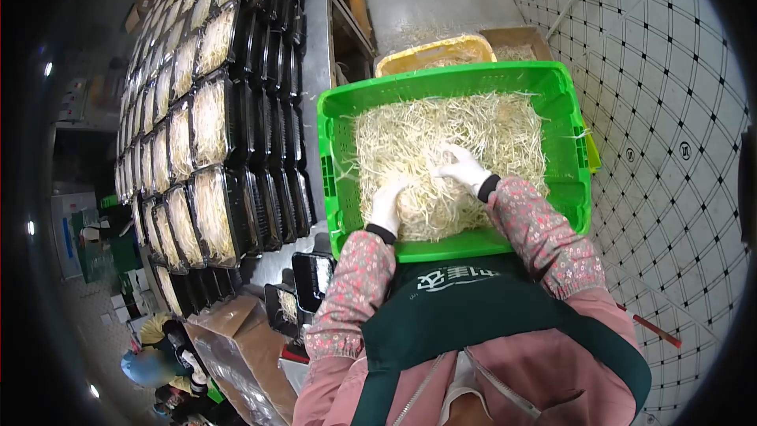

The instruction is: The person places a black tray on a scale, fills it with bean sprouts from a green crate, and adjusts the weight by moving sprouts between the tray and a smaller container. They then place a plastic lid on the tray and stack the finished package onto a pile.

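A green plastic crate (453, 250) in front of me holds a deep heap of pale bean sprouts (481, 122). Both my hands wear white gloves with dark cuffs and are in the heap. My left hand (386, 207) is at the near left of the sprouts, its fingers curled into them and its fingertips hidden. To the right and slightly farther in, my right hand (464, 169) closes its fingers around some sprouts, thumb side towards the left hand. A loose, raised clump of sprouts lies between the two hands.
Tall stacks of black trays (213, 118) filled with sprouts stand on a metal table at left. Below them are a small black tray (281, 308) with a few sprouts and a cardboard box (244, 347). A yellow basket (434, 54) sits beyond the crate. Other people work at lower left.
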{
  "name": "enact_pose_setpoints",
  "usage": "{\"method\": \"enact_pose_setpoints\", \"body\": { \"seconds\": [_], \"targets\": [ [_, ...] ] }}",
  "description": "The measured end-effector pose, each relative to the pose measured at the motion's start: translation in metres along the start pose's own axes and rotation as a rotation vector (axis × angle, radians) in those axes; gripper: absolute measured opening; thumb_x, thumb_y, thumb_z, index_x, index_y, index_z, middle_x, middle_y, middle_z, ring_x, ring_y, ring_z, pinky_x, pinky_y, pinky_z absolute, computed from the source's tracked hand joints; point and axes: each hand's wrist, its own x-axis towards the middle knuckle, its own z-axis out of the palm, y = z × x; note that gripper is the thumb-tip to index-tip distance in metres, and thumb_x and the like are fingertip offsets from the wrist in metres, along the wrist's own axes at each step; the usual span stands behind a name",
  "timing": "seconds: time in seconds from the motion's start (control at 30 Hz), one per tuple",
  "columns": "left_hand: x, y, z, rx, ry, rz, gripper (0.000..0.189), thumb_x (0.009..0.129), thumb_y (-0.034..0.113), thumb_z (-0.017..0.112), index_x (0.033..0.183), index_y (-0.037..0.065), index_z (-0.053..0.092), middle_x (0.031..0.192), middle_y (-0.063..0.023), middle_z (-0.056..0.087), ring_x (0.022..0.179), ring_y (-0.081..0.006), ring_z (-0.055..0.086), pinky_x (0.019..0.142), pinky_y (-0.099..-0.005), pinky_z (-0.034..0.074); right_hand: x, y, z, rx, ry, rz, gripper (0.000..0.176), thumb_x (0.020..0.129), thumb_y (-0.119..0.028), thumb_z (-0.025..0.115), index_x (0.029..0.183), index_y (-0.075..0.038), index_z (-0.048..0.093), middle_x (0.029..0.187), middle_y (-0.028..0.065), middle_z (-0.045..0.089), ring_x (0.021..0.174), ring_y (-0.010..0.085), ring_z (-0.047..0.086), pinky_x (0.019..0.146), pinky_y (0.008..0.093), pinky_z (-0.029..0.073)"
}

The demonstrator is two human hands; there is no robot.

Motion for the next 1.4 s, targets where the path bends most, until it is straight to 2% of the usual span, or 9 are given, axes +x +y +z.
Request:
{"method": "enact_pose_setpoints", "body": {
  "seconds": [0.3, 0.37, 0.57, 0.7, 0.83, 0.9, 1.03, 1.13, 1.4],
  "targets": [
    [-0.014, 0.006, -0.027, -0.013, 0.226, -0.072, 0.054, 0.084, -0.003, 0.061, 0.136, 0.003, 0.047, 0.12, -0.0093, 0.064, 0.106, -0.0208, 0.062, 0.093, -0.033, 0.049, -0.006, 0.036, -0.04, -0.159, 0.36, -0.114, 0.084, 0.077, -0.034, 0.076, 0.143, 0.001, 0.038, 0.142, 0.0254, 0.043, 0.132, 0.0373, 0.04, 0.112, 0.0423, 0.031],
    [-0.006, -0.008, -0.005, 0.022, 0.257, -0.03, 0.055, 0.083, -0.003, 0.062, 0.136, 0.003, 0.048, 0.119, -0.0084, 0.064, 0.101, -0.02, 0.062, 0.09, -0.0326, 0.05, -0.018, 0.042, 0.022, -0.904, 0.652, -0.262, 0.075, 0.079, -0.033, 0.072, 0.14, 0.001, 0.043, 0.126, 0.0238, 0.057, 0.118, 0.0348, 0.054, 0.103, 0.0412, 0.042],
    [-0.025, 0.022, 0.014, -0.087, 0.158, 0.041, 0.032, 0.088, 0.011, 0.061, 0.119, 0.004, 0.059, 0.115, -0.0062, 0.063, 0.109, -0.0184, 0.056, 0.099, -0.0345, 0.042, -0.026, -0.015, 0.042, -0.185, -0.003, -0.435, 0.081, 0.082, -0.039, 0.075, 0.144, 0.0, 0.04, 0.145, 0.0226, 0.043, 0.135, 0.032, 0.042, 0.113, 0.0387, 0.032],
    [-0.008, 0.04, -0.013, -0.197, 0.323, -0.301, 0.035, 0.091, 0.02, 0.058, 0.124, 0.009, 0.055, 0.121, -0.0045, 0.06, 0.115, -0.0205, 0.054, 0.102, -0.0375, 0.04, -0.002, -0.02, -0.02, -0.705, 0.543, -0.166, 0.082, 0.084, -0.051, 0.068, 0.143, -0.002, 0.041, 0.147, 0.0258, 0.038, 0.137, 0.0369, 0.036, 0.114, 0.0446, 0.028],
    [0.023, -0.03, -0.022, 0.865, 0.049, 0.511, 0.039, 0.096, 0.031, 0.051, 0.126, 0.006, 0.054, 0.127, -0.0084, 0.057, 0.114, -0.0224, 0.054, 0.101, -0.0375, 0.04, -0.001, -0.005, 0.049, -0.995, 0.292, -0.056, 0.066, 0.092, -0.046, 0.053, 0.141, -0.004, 0.042, 0.14, 0.0221, 0.045, 0.125, 0.0396, 0.044, 0.108, 0.0466, 0.035],
    [0.005, -0.009, 0.04, -0.4, 0.352, -0.176, 0.043, 0.101, 0.022, 0.044, 0.138, -0.001, 0.043, 0.136, -0.0212, 0.051, 0.128, -0.0282, 0.045, 0.109, -0.0358, 0.033, -0.013, 0.017, 0.092, -0.95, 0.301, -0.262, 0.064, 0.091, -0.044, 0.054, 0.142, -0.006, 0.042, 0.136, 0.0186, 0.049, 0.121, 0.0398, 0.048, 0.102, 0.0464, 0.041],
    [-0.086, 0.025, 0.035, 1.169, 0.293, 0.392, 0.053, 0.096, 0.019, 0.056, 0.142, 0.001, 0.035, 0.138, -0.008, 0.049, 0.126, -0.0242, 0.046, 0.098, -0.0393, 0.045, -0.023, -0.042, 0.09, -0.8, -0.089, -0.479, 0.07, 0.089, -0.055, 0.057, 0.139, -0.007, 0.048, 0.138, 0.0185, 0.051, 0.127, 0.0382, 0.046, 0.104, 0.0449, 0.041],
    [-0.103, 0.059, 0.021, -0.328, 0.204, -0.354, 0.077, 0.095, 0.034, 0.058, 0.155, 0.014, 0.014, 0.158, -0.0075, 0.022, 0.143, -0.0246, 0.025, 0.113, -0.0531, 0.022, 0.01, -0.068, 0.063, -1.192, -0.238, -0.395, 0.07, 0.09, -0.056, 0.056, 0.139, -0.005, 0.049, 0.141, 0.019, 0.049, 0.13, 0.0365, 0.046, 0.107, 0.043, 0.038],
    [0.047, 0.089, 0.006, 0.913, 0.082, 0.283, 0.072, 0.094, 0.027, 0.061, 0.15, -0.002, 0.025, 0.151, -0.0264, 0.031, 0.141, -0.0359, 0.03, 0.117, -0.0405, 0.025, 0.12, -0.082, 0.032, -1.29, -0.013, -0.532, 0.048, 0.094, -0.042, 0.051, 0.123, -0.005, 0.059, 0.118, 0.0174, 0.062, 0.112, 0.0333, 0.057, 0.097, 0.0436, 0.046]
  ]
}}
